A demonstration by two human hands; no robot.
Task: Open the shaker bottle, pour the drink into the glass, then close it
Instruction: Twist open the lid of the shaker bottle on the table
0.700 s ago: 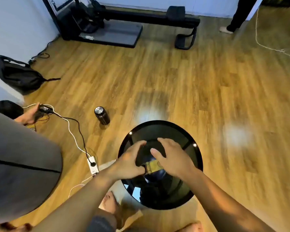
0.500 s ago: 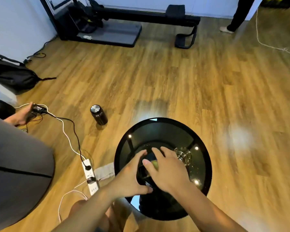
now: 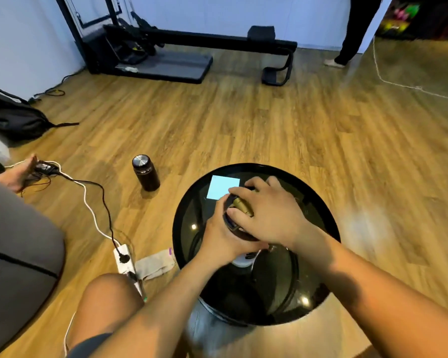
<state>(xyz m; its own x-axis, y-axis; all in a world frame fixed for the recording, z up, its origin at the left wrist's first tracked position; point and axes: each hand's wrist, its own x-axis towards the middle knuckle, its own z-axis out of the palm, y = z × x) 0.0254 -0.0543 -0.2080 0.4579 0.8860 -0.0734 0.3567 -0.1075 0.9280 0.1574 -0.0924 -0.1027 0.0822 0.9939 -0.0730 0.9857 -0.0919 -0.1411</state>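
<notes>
Both hands are bunched together over the middle of the round black glass surface (image 3: 189, 202), working at the shaker bottle (image 3: 239, 206), which stands on it and is almost wholly hidden by them. The left hand (image 3: 224, 233) is wrapped around the bottle's side from the near left, fingers curled tight against its dark body. The right hand (image 3: 269, 213) lies across the top, its fingers closed down over the olive-coloured lid, so only a sliver of lid and dark rim peeks out between thumb and forefinger. A bit of white shows just below the hands, at the bottle's foot; what it is I cannot make out. The glass is not to be seen behind the hands. A pale blue square of reflected light sits on the surface just beyond the fingers. On the wooden floor (image 3: 269, 125) to the left stands a dark flask (image 3: 145, 173) with a steel cap, well apart from the surface, and nearer lies a white power strip (image 3: 124, 259) with a black plug in it.
</notes>
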